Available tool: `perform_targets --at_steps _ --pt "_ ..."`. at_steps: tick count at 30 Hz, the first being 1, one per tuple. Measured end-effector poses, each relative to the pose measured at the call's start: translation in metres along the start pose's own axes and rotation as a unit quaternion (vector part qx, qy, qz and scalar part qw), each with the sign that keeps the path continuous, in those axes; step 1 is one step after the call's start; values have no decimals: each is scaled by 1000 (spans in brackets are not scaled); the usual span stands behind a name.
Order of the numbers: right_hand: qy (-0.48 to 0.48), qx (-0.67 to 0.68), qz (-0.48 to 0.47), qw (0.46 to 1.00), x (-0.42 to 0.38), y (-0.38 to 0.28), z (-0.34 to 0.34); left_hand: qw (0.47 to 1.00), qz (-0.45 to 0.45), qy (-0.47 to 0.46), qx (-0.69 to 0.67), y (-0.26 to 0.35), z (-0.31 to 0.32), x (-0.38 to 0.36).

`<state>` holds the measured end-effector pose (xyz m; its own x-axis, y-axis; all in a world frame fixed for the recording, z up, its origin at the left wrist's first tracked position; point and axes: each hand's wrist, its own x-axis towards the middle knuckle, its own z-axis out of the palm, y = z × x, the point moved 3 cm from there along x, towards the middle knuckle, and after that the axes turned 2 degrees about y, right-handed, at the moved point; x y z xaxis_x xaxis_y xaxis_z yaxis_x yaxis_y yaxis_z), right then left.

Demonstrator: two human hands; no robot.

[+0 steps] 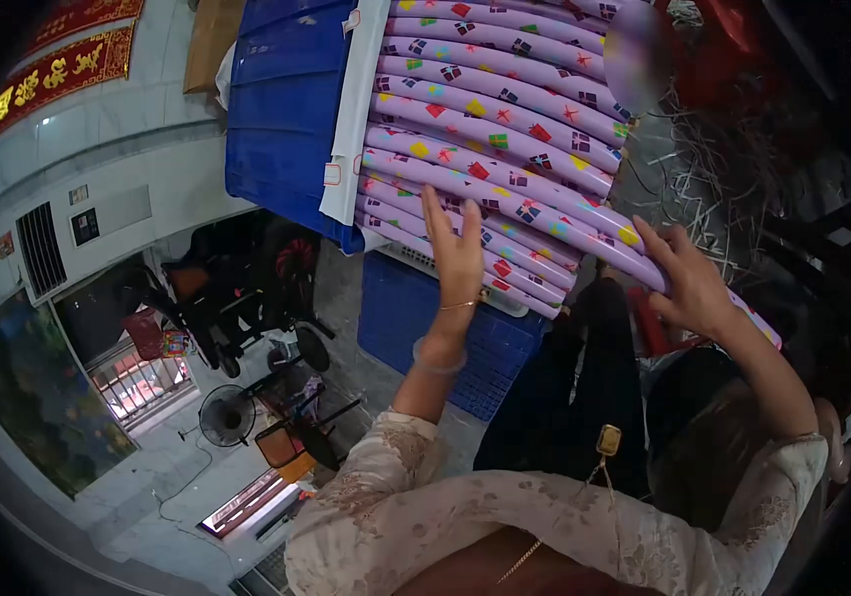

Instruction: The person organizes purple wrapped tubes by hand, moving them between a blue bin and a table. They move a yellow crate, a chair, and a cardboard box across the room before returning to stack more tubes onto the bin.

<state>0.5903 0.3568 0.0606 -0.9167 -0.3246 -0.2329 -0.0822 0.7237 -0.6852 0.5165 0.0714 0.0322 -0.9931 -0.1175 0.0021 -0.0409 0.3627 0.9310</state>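
Observation:
Many purple rolls [485, 119] printed with small coloured gift shapes lie side by side at the top centre, their left ends by a white sheet [358, 109]. One longer roll [584, 214] lies over the others and slants down to the right. Around its right part are the fingers of my right hand [689, 278], wrapped on it. My left hand [457, 253] is beside the lower rolls with its fingers apart, the fingertips just below the long roll. Nothing shows in it.
A blue bin [281, 109] stands at the upper left of the rolls, and a blue crate [405, 328] sits below them. White paper strips [694, 169] litter the floor at right. A stroller [246, 288], a fan [228, 415] and a chair [286, 444] are at left.

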Motion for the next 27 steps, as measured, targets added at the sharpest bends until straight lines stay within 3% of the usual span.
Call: perform_targets --at_steps 2,4,7,13,17,19,23,27 --pt "14 28 -29 999 9 -6 8 997 -37 21 62 -1 -6 16" --pt "19 33 -36 999 14 -8 8 975 10 58 213 10 -4 20" --pt "29 21 -29 999 10 -4 7 967 43 60 244 11 2 15" --pt "54 46 20 997 -19 8 -2 974 85 106 179 10 14 11" --pt "77 49 22 996 -5 3 5 966 79 51 242 8 8 19" --pt "123 -35 -46 991 15 -19 10 954 76 33 289 7 7 19" --pt "285 -119 -114 944 64 -53 31 967 59 24 247 6 8 18" --pt "364 -138 -83 917 40 -61 8 960 72 17 268 7 7 19"
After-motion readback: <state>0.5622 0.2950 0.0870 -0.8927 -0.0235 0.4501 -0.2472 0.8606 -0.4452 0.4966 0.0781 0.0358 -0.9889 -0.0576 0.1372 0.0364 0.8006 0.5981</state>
